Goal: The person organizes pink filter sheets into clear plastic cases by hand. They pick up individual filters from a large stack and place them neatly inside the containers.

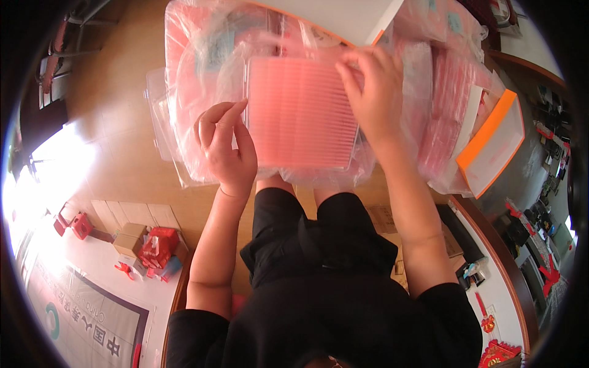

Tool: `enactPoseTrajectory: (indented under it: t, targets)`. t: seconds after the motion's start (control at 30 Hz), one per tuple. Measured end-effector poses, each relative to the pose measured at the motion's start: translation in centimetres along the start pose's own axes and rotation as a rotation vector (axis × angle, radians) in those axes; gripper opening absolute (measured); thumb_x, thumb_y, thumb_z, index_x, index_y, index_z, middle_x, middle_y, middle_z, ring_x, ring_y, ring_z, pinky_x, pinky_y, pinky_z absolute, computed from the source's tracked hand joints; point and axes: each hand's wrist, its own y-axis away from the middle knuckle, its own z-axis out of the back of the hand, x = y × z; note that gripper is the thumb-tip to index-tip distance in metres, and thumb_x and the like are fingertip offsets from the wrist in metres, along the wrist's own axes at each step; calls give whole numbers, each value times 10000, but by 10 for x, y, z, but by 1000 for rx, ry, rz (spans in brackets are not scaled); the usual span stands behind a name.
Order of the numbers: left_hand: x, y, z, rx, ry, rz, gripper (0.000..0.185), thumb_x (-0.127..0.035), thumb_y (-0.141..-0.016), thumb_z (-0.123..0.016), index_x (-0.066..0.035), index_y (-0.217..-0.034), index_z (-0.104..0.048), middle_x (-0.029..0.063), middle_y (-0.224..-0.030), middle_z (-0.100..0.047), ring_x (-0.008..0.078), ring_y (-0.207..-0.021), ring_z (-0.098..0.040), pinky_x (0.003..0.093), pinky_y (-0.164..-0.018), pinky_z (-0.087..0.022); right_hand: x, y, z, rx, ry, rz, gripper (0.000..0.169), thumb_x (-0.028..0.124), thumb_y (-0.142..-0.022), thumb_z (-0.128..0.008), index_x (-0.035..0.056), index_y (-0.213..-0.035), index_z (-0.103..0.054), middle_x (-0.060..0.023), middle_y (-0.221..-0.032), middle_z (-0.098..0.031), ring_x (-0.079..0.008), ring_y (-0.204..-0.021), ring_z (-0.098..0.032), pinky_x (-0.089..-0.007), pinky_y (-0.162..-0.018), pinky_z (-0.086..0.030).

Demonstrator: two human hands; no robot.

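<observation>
In front of me lies a clear plastic case (pixel 299 112) filled with a row of thin pink items. My left hand (pixel 228 142) is at the case's left edge, its index finger and thumb curled near the rim; whether it grips the rim is unclear. Over the upper right corner of the case is my right hand (pixel 375 87), thumb and fingertips drawn together, with a blurred sheet of clear film near them. What exactly the fingertips hold cannot be told. Under and around the case is crumpled clear plastic wrapping (pixel 198 138).
Plastic-wrapped pink packs (pixel 448 87) lie to the right, beside an orange-and-white carton (pixel 497 142). Another white carton with orange edges (pixel 359 18) stands beyond the case. Clear plastic lids (pixel 158 110) stick out at the left. Cardboard boxes and red packages (pixel 158 246) sit lower left.
</observation>
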Motion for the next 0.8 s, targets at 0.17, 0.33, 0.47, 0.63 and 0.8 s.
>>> enactPoseTrajectory:
  t: [0.17,0.33,0.47,0.63,0.8]
  targets:
    - [-7,41,21,60,11,114,330,88,-922,-678,-56,-1193,-800,90,-1155,-711,300,-1112,-624,410,-1010,-472,-19,-22,-5,-143,56,33,173,168,-929,-828,120,-1087,-775,-41,-1145,-715,-331,-1101,-615,-439,-966,-507]
    - [-11,83,43,176,-10,59,304,26,-894,-763,-71,-1179,-807,82,-1154,-704,320,-1117,-623,436,-988,-495,9,21,40,25,-133,104,207,133,-891,-855,139,-1085,-784,-28,-1100,-724,-312,-1062,-642,-442,-960,-525]
    - [-19,89,38,265,-16,-39,294,-42,-847,-826,-92,-1137,-814,59,-1152,-708,323,-1100,-622,454,-966,-507,22,83,58,229,-213,131,187,107,-856,-877,148,-1015,-789,-2,-1014,-720,-291,-1036,-636,-430,-941,-523]
    - [-10,80,29,308,0,-49,270,-75,-815,-829,-120,-1081,-815,11,-1119,-724,300,-1095,-632,457,-949,-506,32,117,54,331,-195,91,169,124,-799,-899,146,-918,-783,19,-1013,-709,-276,-1060,-624,-424,-954,-517]
    - [0,75,29,318,-54,-68,214,-99,-813,-851,-114,-1026,-843,24,-1065,-741,299,-1059,-649,446,-918,-534,38,123,43,344,-150,123,144,169,-805,-885,155,-906,-783,30,-1012,-702,-269,-1075,-624,-433,-972,-505]
